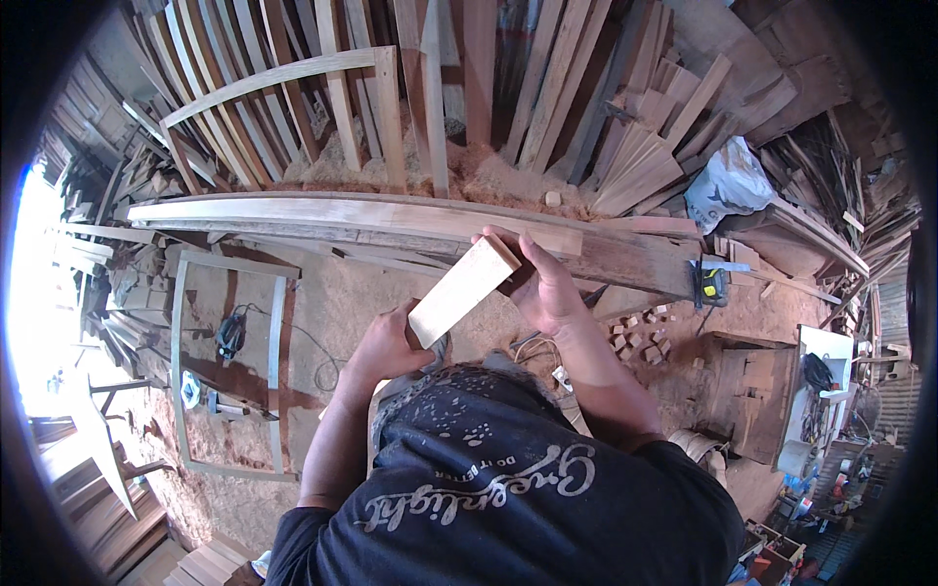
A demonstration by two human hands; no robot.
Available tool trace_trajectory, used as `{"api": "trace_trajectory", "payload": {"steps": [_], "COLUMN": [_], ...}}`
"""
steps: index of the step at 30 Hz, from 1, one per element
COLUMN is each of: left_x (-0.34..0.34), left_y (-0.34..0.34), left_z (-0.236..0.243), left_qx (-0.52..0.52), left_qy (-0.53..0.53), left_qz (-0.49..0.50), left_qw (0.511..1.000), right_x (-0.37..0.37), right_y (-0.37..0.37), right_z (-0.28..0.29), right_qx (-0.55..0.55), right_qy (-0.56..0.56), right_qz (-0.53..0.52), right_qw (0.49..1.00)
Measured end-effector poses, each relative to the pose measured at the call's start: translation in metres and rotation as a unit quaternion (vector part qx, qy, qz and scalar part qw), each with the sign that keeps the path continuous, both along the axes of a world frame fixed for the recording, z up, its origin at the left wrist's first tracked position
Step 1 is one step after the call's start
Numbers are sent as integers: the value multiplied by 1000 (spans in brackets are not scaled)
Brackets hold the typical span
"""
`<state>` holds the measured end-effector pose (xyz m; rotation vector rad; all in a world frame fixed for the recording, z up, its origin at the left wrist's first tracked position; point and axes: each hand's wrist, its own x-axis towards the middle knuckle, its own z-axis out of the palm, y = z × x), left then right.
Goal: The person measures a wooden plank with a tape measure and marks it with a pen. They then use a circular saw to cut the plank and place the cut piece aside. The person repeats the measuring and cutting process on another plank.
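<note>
A short, pale wooden block (459, 296) is held at a slant between my two hands, in front of my chest. My left hand (384, 342) grips its lower left end, with the thumb along the side. Around the upper right end curls my right hand (549, 290), its thumb raised beside the end and its fingers partly hidden behind the wood. Just beyond the block, a long pale plank (362, 212) lies along a darker wooden beam (635, 264). A yellow and black tape measure (712, 284) sits at the beam's right end.
A rectangular wooden frame (276, 366) lies on the floor at left, with a corded power tool (232, 334) inside it. Small wood offcuts (642, 337) are scattered at right. Upright boards (469, 78) lean at the back, near a white sack (731, 184). A wooden table (747, 400) stands right.
</note>
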<state>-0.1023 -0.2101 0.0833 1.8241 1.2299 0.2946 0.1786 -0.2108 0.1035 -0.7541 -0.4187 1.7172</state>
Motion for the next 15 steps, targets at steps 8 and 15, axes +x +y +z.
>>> {"api": "trace_trajectory", "payload": {"steps": [8,15], "left_x": [4,8], "left_y": [-2,-3], "left_z": [11,11], "left_qx": [-22,-7], "left_qy": [35,61], "left_qz": [-39,-71], "left_qw": [998,996], "right_x": [15,24], "right_y": [-5,-20], "right_z": [-39,-26], "right_qx": [-28,-13], "right_qy": [46,87], "right_qz": [17,46], "right_qw": [998,995]}}
